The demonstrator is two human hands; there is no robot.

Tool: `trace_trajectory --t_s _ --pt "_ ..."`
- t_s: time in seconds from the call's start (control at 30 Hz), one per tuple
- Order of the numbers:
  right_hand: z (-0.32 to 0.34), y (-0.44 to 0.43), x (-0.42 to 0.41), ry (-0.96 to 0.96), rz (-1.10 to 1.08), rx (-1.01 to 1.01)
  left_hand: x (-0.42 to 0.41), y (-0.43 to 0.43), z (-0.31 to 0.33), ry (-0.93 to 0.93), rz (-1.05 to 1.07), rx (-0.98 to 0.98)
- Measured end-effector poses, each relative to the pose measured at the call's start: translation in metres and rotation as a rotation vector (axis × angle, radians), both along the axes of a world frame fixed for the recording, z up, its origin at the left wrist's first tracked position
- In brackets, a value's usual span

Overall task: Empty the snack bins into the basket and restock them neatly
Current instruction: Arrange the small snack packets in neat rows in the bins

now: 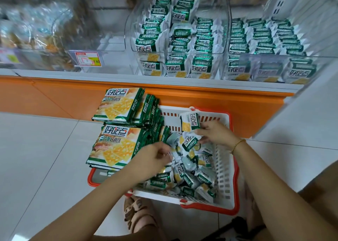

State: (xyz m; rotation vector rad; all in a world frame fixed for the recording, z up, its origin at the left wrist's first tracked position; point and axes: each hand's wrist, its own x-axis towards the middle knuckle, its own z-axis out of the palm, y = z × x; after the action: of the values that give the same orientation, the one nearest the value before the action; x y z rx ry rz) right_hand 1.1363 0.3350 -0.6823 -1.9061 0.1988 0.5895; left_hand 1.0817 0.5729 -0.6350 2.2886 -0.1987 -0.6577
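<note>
Green-white 好吃点 packets point(191, 120) pinched in right hand point(214, 133); left hand point(153, 156) curled in basket point(224, 167), grip unclear.

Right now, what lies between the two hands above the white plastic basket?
Head view: loose small green-and-white snack packets in the white slotted plastic basket lie between left hand and right hand.

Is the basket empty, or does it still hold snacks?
Not empty. Many small packets lie loosely piled inside the basket, below its rim.

basket point(225, 167) top open | flat packs point(117, 145) cover left side
</note>
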Motion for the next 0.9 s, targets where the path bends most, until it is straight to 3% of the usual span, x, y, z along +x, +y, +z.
trace_trajectory --t_s 0.1,0.27,0.5,0.73,0.9 --pt "0.046 -0.004 -0.003 -0.021 0.11 0.172 0.013 -0.002 0.019 -0.109 0.117 -0.006" --pt "0.093 0.002 -0.019 -0.063 0.268 0.315 0.021 -0.011 0.046 0.139 0.014 -0.21" --pt "0.112 -0.005 -0.017 -0.434 0.06 0.071 0.033 -0.01 0.052 0.453 0.306 -0.576" --pt "0.114 0.001 -0.014 -0.434 0.046 0.143 0.049 -0.024 0.06 0.489 0.513 -0.886" --pt "0.123 0.009 -0.006 -0.507 0.017 0.129 0.056 -0.036 0.084 0.414 0.408 -0.902"
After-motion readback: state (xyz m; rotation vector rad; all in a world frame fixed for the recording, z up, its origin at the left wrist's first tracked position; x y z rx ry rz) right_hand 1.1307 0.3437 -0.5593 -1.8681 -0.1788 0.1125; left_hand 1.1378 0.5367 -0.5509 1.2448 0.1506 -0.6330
